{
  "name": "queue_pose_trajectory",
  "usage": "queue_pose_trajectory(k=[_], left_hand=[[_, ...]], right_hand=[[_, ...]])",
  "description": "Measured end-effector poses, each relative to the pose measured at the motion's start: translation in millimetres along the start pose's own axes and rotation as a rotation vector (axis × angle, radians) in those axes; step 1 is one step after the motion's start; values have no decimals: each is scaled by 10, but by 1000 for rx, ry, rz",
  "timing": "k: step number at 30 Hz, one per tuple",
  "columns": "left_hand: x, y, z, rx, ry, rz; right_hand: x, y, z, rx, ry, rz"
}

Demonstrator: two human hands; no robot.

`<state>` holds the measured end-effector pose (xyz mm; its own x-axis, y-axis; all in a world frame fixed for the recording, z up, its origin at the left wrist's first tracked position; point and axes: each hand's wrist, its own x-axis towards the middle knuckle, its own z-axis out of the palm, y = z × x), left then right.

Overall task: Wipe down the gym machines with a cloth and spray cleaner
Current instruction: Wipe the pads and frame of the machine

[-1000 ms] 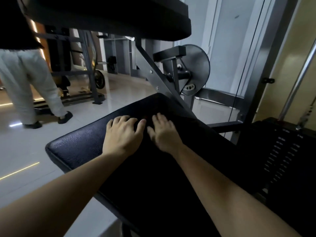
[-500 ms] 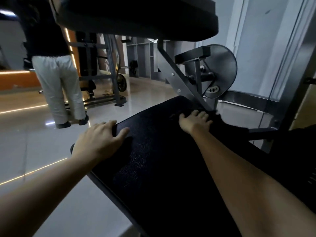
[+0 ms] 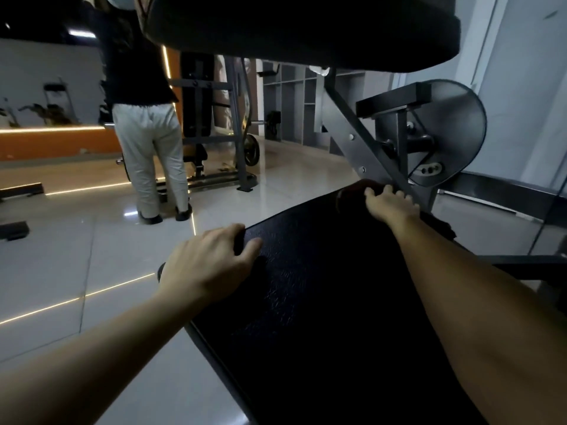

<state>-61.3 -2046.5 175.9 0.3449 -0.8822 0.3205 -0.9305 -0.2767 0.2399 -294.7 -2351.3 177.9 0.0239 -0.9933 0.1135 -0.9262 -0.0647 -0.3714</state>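
Evidently for steadiness, the pad (image 3: pixel 322 302) is gripped by the left hand (image 3: pixel 208 265); the cloth (image 3: pixel 352 193) is pressed under the flat right hand (image 3: pixel 389 207).

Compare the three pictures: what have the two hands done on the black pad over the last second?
Both hands were together mid-pad. The left hand slid to the black pad's left edge and grips it; the right hand pushed the dark cloth to the far end, beside the grey frame. The pad stayed put; the right hand still presses the cloth.
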Motion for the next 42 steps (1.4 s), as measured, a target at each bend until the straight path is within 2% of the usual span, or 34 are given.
queue_pose_trajectory(k=[2, 4, 6, 9, 10, 11, 12, 15, 17, 19, 21, 23, 25, 26, 27, 28, 29, 31, 32, 34, 38, 40, 42], left_hand=[[7, -25, 27, -21, 30, -7], [-3, -46, 22, -82, 73, -23], [-25, -58, 27, -139, 122, -38], [-71, -61, 18, -231, 214, -32], [-80, -59, 22, -254, 248, -30], [-90, -85, 26, -259, 278, -34], [-85, -89, 31, -263, 305, -44], [-65, -74, 41, -271, 332, -39], [-7, -82, 78, -275, 328, -11], [34, -113, 111, -318, 362, -1], [28, -157, 127, -374, 421, -2], [6, -174, 121, -396, 476, -34], [-7, -167, 100, -443, 524, -90], [-26, -184, 87, -463, 536, -109], [-23, -186, 77, -483, 537, -111], [-27, -195, 79, -506, 534, -96], [-18, -207, 83, -526, 530, -70], [-11, -225, 107, -549, 541, -38], [0, -230, 118, -563, 553, -33], [18, -236, 128, -604, 590, -42], [-16, -224, 116, -687, 669, -90], [-6, -233, 108, -739, 608, -125], [-9, -271, -42, -1027, 440, -198]], right_hand=[[-124, -226, 41, -44, -13, -33], [-431, -446, 50, -70, -39, -165], [-913, -634, 114, -115, -49, -409], [-1595, -668, 216, -158, -71, -923], [-1566, -601, 180, -160, -89, -1037], [-1392, -527, 138, -137, -101, -1063], [-1136, -401, 85, -118, -99, -963], [-501, -37, -22, -93, -42, -383], [-432, -91, 36, -52, -73, -183], [-686, -387, 112, -44, -60, -218], [-1146, -696, 194, -61, -22, -373], [-1747, -887, 275, -107, -7, -661], [-2261, -880, 317, -123, -93, -1009], [-2311, -832, 297, -140, -134, -1129], [-2192, -772, 240, -151, -145, -1169], [-1966, -682, 199, -167, -121, -1108], [-1692, -562, 155, -170, -76, -953], [-1176, -303, 42, -177, -14, -527], [-1033, -223, 31, -152, -38, -357], [-1026, -307, 94, -70, -88, -232], [-1687, -825, 266, -101, -41, -431], [-2068, -1033, 344, -120, -61, -575], [-2571, -1201, 367, -127, -111, -757]])
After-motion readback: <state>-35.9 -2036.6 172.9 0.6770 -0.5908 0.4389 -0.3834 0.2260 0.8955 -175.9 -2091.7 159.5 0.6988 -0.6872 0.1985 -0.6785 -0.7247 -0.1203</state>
